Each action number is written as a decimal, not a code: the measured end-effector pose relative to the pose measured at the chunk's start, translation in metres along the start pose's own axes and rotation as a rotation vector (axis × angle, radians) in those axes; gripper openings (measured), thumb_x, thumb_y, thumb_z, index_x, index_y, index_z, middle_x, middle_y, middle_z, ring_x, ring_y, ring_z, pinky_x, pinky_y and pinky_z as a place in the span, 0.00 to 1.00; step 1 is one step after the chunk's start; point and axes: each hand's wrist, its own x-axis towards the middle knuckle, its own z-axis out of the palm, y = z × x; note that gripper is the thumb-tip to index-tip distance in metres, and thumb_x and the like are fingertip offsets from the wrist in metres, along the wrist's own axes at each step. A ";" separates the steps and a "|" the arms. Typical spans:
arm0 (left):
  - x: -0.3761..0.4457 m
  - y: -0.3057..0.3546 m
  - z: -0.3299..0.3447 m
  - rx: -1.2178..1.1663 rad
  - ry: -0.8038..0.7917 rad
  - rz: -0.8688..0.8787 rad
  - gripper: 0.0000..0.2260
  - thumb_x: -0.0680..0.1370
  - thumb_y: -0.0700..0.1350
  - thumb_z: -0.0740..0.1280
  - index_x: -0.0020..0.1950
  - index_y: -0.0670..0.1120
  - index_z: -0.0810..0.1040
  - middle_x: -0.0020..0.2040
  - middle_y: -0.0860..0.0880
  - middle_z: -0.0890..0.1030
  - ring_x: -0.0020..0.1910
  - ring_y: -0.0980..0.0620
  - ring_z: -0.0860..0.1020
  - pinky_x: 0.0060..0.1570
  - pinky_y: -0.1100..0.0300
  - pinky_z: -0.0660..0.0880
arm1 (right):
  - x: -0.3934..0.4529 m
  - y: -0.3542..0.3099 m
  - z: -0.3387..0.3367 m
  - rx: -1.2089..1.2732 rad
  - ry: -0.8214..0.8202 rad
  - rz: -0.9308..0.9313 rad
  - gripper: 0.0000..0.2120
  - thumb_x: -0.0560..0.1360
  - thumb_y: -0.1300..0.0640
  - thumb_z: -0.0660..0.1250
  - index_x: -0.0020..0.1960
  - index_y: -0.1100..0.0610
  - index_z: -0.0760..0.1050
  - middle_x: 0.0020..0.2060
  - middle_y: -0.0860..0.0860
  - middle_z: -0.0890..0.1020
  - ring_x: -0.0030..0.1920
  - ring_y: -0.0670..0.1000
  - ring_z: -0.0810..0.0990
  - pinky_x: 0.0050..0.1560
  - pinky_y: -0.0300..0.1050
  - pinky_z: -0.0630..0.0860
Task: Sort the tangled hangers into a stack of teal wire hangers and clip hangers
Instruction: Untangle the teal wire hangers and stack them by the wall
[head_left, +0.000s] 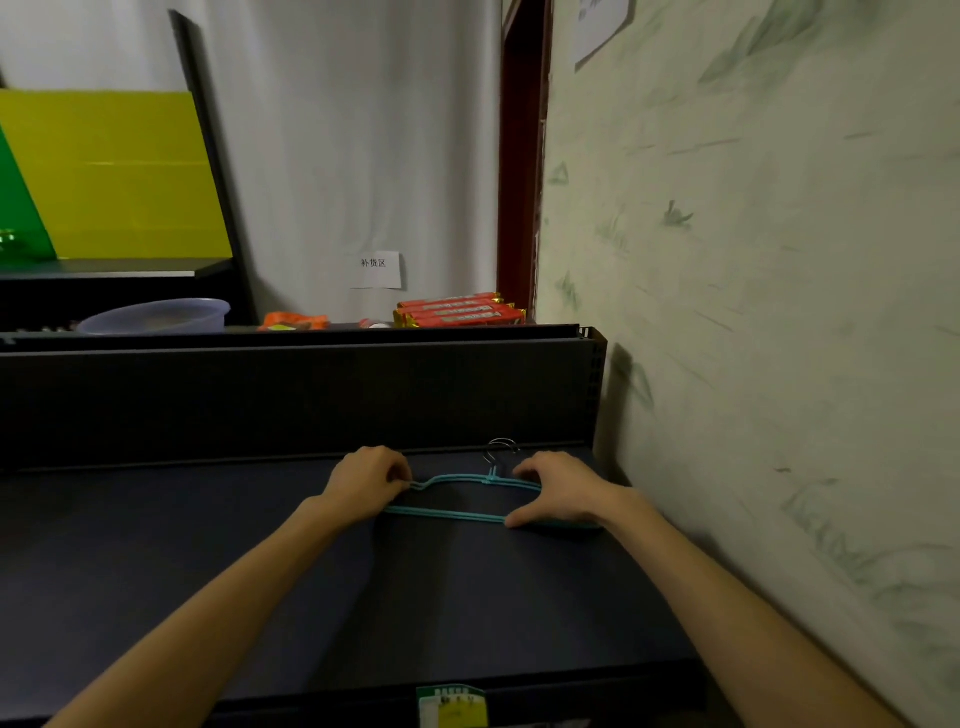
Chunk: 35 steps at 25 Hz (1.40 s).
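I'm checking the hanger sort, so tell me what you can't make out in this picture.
Head view, all of it:
- Count of teal wire hangers: wires overlap, too thin to separate.
- Hanger ends: covered by left hand and right hand.
- Clip hangers: none in view.
- Shelf label: cut by the bottom edge, blurred.

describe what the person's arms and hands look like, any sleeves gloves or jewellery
Both arms are bare from the bottom edge of the picture up to the wrists; no sleeve shows in view. The left hand and the right hand wear no gloves. No ring, watch, bracelet or marking can be seen on either, though the picture is dim and soft.
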 end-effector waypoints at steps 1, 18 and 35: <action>-0.003 0.000 0.000 -0.008 -0.003 -0.003 0.07 0.80 0.46 0.69 0.56 0.52 0.83 0.54 0.53 0.84 0.49 0.57 0.81 0.52 0.57 0.80 | -0.001 0.000 0.000 0.003 0.001 0.001 0.40 0.67 0.37 0.76 0.74 0.51 0.70 0.68 0.48 0.75 0.66 0.50 0.74 0.65 0.46 0.73; -0.160 -0.128 -0.057 0.220 0.242 -0.051 0.30 0.82 0.66 0.47 0.77 0.52 0.66 0.80 0.48 0.61 0.78 0.48 0.59 0.78 0.44 0.52 | 0.012 -0.173 0.067 -0.015 0.562 -0.112 0.36 0.77 0.36 0.63 0.78 0.55 0.62 0.76 0.52 0.66 0.79 0.55 0.56 0.77 0.56 0.57; -0.557 -0.629 -0.269 0.411 0.439 -0.830 0.27 0.82 0.63 0.53 0.76 0.49 0.67 0.76 0.46 0.68 0.75 0.45 0.66 0.73 0.47 0.61 | 0.139 -0.843 0.269 0.034 0.354 -0.680 0.35 0.78 0.37 0.63 0.78 0.55 0.61 0.76 0.52 0.64 0.79 0.56 0.52 0.77 0.53 0.53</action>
